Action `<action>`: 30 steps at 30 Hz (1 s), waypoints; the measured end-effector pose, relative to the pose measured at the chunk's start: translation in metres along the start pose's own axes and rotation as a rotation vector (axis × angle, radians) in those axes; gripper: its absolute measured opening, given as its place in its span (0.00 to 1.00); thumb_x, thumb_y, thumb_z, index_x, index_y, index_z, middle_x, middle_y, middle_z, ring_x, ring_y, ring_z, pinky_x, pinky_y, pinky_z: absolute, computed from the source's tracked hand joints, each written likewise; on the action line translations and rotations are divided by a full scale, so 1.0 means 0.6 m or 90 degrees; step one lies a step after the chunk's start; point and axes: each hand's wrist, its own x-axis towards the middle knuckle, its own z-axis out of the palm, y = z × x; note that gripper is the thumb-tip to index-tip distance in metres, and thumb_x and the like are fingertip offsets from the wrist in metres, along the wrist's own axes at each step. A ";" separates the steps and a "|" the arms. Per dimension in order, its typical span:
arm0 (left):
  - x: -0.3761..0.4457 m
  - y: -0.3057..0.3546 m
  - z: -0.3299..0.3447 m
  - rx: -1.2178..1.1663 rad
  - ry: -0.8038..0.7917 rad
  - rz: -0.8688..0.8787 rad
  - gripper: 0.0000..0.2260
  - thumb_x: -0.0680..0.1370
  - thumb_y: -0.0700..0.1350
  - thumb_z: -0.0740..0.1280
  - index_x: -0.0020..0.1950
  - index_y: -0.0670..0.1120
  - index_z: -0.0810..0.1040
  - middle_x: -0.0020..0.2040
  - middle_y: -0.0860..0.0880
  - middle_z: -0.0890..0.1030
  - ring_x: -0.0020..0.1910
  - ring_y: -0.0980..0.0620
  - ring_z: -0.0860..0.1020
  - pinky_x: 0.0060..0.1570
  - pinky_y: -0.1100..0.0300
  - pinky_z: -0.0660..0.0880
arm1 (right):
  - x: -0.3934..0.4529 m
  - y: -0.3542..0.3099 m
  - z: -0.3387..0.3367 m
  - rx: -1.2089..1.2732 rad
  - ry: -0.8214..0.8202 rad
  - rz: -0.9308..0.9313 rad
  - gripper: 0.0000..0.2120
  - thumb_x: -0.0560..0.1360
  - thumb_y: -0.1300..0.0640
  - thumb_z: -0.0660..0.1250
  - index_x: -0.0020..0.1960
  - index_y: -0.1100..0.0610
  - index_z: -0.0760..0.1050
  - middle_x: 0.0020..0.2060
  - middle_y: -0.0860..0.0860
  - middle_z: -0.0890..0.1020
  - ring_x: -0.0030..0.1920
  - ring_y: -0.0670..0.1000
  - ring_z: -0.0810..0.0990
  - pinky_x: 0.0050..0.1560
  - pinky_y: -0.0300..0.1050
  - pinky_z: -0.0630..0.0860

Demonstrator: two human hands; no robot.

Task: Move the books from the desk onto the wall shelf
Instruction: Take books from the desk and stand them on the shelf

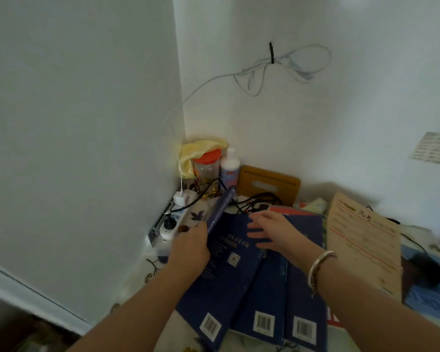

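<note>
Three dark blue books (241,283) lie fanned on the desk (137,270), back covers up w/ barcodes toward the person. The leftmost book sits on top, overlapping the middle one, which overlaps the right one.

Left hand (188,247) is at the top book's left edge, fingers curled round the spine (220,208), which is tilted up off the pile. Thumb not visible, so exact grip can't be told beyond that. Right hand (272,231) lies flat on the covers, fingers straight & spread, pressing across the top book and the one beside it; holds nothing. A pale bracelet (318,269) is on the right wrist.

No shelf in view.

Right of the books, touching or just overlapping their edge: a tan printed sheet (363,240) leaning at a tilt. A red-edged item (290,210) pokes out from under the far end of the books.

Far corner of desk: white power strip (174,219) along the left wall w/ a white charger (180,198) plugged in, an orange-lidded jar (206,165), a white bottle (229,168), a yellow plastic bag (196,151) behind them, black cables (257,201), and a brown board (268,185) against the back wall. A white cord (285,64) hangs looped from a hook on the wall; a paper note (433,148) is stuck at far right.
</note>
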 end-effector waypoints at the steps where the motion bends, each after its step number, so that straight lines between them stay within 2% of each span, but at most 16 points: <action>1: -0.003 -0.012 -0.025 -0.019 0.003 0.011 0.13 0.78 0.41 0.60 0.63 0.45 0.68 0.53 0.45 0.79 0.48 0.45 0.79 0.41 0.55 0.73 | -0.002 -0.005 0.001 0.019 0.005 0.005 0.17 0.81 0.51 0.58 0.67 0.55 0.69 0.59 0.54 0.78 0.57 0.54 0.79 0.57 0.53 0.77; 4: -0.024 -0.035 -0.111 -0.031 0.012 0.074 0.13 0.79 0.44 0.60 0.63 0.46 0.67 0.54 0.44 0.78 0.49 0.43 0.78 0.44 0.54 0.73 | -0.015 -0.026 0.011 0.055 -0.017 0.043 0.21 0.81 0.53 0.59 0.72 0.55 0.62 0.62 0.56 0.75 0.58 0.57 0.78 0.51 0.55 0.79; 7: -0.052 -0.044 -0.203 -0.026 0.049 0.138 0.12 0.79 0.46 0.59 0.63 0.48 0.67 0.53 0.46 0.78 0.47 0.45 0.78 0.42 0.57 0.71 | -0.030 -0.047 0.035 0.043 -0.077 0.079 0.26 0.80 0.53 0.61 0.75 0.55 0.58 0.66 0.58 0.71 0.63 0.60 0.74 0.58 0.60 0.76; 10: -0.079 -0.047 -0.294 -0.042 0.109 0.178 0.14 0.79 0.47 0.60 0.65 0.50 0.67 0.53 0.47 0.78 0.48 0.47 0.78 0.43 0.58 0.71 | -0.047 -0.084 0.067 0.069 -0.117 0.039 0.25 0.79 0.54 0.61 0.74 0.58 0.60 0.57 0.57 0.74 0.68 0.64 0.69 0.64 0.61 0.72; 11: -0.089 -0.045 -0.325 -0.053 0.134 0.187 0.15 0.79 0.47 0.61 0.65 0.50 0.67 0.53 0.47 0.79 0.48 0.47 0.78 0.44 0.58 0.72 | -0.055 -0.104 0.078 0.089 -0.127 0.016 0.24 0.79 0.54 0.60 0.73 0.59 0.62 0.54 0.58 0.75 0.68 0.66 0.68 0.63 0.59 0.72; 13: -0.113 -0.041 -0.383 -0.072 0.188 0.207 0.15 0.79 0.47 0.62 0.65 0.51 0.67 0.52 0.47 0.80 0.48 0.47 0.78 0.45 0.57 0.74 | -0.085 -0.154 0.098 0.131 -0.137 -0.053 0.17 0.77 0.56 0.60 0.65 0.60 0.70 0.48 0.58 0.75 0.62 0.69 0.71 0.52 0.51 0.72; 15: -0.138 -0.036 -0.438 -0.096 0.259 0.243 0.14 0.79 0.48 0.62 0.64 0.52 0.68 0.50 0.49 0.81 0.46 0.49 0.79 0.45 0.54 0.76 | -0.117 -0.214 0.113 0.199 -0.114 -0.144 0.06 0.74 0.61 0.60 0.51 0.58 0.71 0.42 0.55 0.72 0.46 0.60 0.74 0.45 0.49 0.68; 16: -0.150 -0.034 -0.464 -0.101 0.300 0.262 0.14 0.78 0.49 0.62 0.64 0.52 0.68 0.50 0.50 0.82 0.45 0.49 0.79 0.45 0.52 0.76 | -0.134 -0.247 0.117 0.240 -0.099 -0.196 0.06 0.72 0.62 0.60 0.49 0.58 0.69 0.41 0.56 0.73 0.43 0.56 0.73 0.44 0.49 0.69; 18: -0.172 -0.028 -0.519 -0.119 0.389 0.294 0.16 0.76 0.52 0.60 0.64 0.54 0.68 0.48 0.52 0.82 0.44 0.51 0.80 0.43 0.52 0.77 | -0.164 -0.313 0.117 0.279 -0.073 -0.317 0.16 0.67 0.60 0.63 0.55 0.59 0.68 0.43 0.56 0.75 0.43 0.54 0.76 0.44 0.49 0.73; 19: -0.180 -0.026 -0.547 -0.143 0.435 0.310 0.18 0.75 0.53 0.60 0.65 0.55 0.67 0.47 0.54 0.82 0.43 0.53 0.80 0.42 0.53 0.77 | -0.179 -0.347 0.114 0.281 -0.066 -0.385 0.20 0.68 0.60 0.63 0.59 0.59 0.67 0.46 0.56 0.77 0.44 0.54 0.77 0.43 0.49 0.75; 22: -0.190 -0.013 -0.629 -0.242 0.572 0.358 0.20 0.75 0.49 0.63 0.66 0.58 0.64 0.46 0.59 0.82 0.41 0.59 0.81 0.39 0.60 0.78 | -0.237 -0.449 0.095 0.301 -0.044 -0.574 0.19 0.75 0.64 0.60 0.64 0.55 0.64 0.50 0.53 0.78 0.44 0.49 0.79 0.41 0.45 0.77; 25: -0.171 0.007 -0.701 -0.332 0.702 0.401 0.25 0.77 0.40 0.67 0.68 0.58 0.63 0.47 0.62 0.82 0.42 0.62 0.81 0.40 0.68 0.76 | -0.284 -0.548 0.070 0.290 -0.038 -0.720 0.18 0.78 0.62 0.61 0.66 0.53 0.64 0.51 0.50 0.79 0.46 0.46 0.80 0.43 0.42 0.76; 28: -0.132 0.027 -0.760 -0.381 0.793 0.408 0.26 0.76 0.37 0.66 0.69 0.56 0.63 0.45 0.63 0.81 0.43 0.63 0.81 0.41 0.71 0.75 | -0.313 -0.631 0.044 0.240 -0.016 -0.798 0.18 0.78 0.59 0.61 0.66 0.50 0.64 0.53 0.48 0.80 0.49 0.46 0.81 0.45 0.40 0.77; 30: -0.100 0.038 -0.794 -0.417 0.820 0.416 0.26 0.77 0.37 0.66 0.69 0.56 0.63 0.47 0.62 0.81 0.43 0.62 0.81 0.43 0.67 0.77 | -0.324 -0.676 0.027 0.188 0.018 -0.835 0.17 0.78 0.61 0.61 0.65 0.50 0.63 0.50 0.47 0.79 0.47 0.45 0.81 0.43 0.37 0.77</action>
